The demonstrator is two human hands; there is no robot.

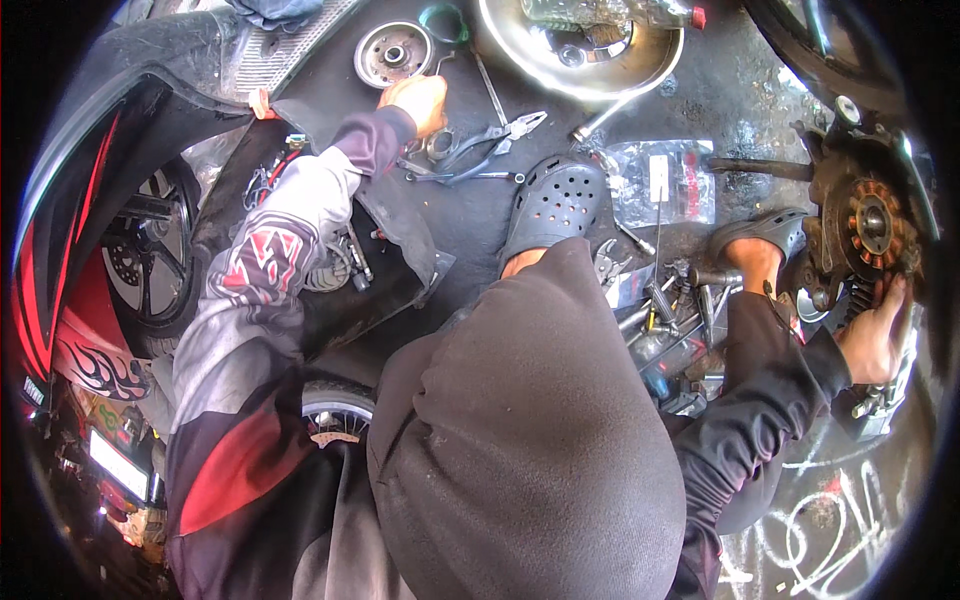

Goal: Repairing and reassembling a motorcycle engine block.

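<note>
My left hand (413, 103) reaches over the floor beside a round metal rotor (378, 57), its fingers curled; what they hold, if anything, is hidden. A bent tool, a metal ring (440, 144) and pliers (472, 155) lie near it. At the right, my right hand (873, 338) grips the lower part of an engine assembly (832, 222) with an exposed copper-wound stator (875, 228), beside a dark coil spring.
Sandalled feet (548, 200) are planted among scattered tools (660, 310) and a clear plastic bag (690, 180). A metal bowl (630, 82) holding a bottle sits at the top. Motorcycle bodywork (90, 340) and a wheel crowd the left.
</note>
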